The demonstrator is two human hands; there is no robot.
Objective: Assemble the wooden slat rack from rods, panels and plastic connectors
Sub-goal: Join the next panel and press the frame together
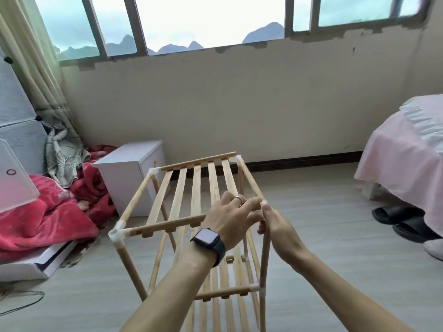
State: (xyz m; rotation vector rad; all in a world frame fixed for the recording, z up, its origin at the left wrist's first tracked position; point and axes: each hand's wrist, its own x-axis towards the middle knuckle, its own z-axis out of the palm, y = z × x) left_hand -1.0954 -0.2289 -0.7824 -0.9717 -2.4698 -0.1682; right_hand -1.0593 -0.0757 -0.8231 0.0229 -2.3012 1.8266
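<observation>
The wooden slat rack stands on the floor in front of me, with a top slat panel and a lower slat shelf. White plastic connectors join its rods at the corners. My left hand, with a watch and a ring, grips the top near-right corner of the frame, fingers curled over the rod end. My right hand pinches the upright rod just below that same corner. The connector at that corner is hidden by my fingers.
A white cabinet stands behind the rack on the left, beside red blankets and a white box. A bed with a pink cover is at the right, with black slippers under it. The wall is behind.
</observation>
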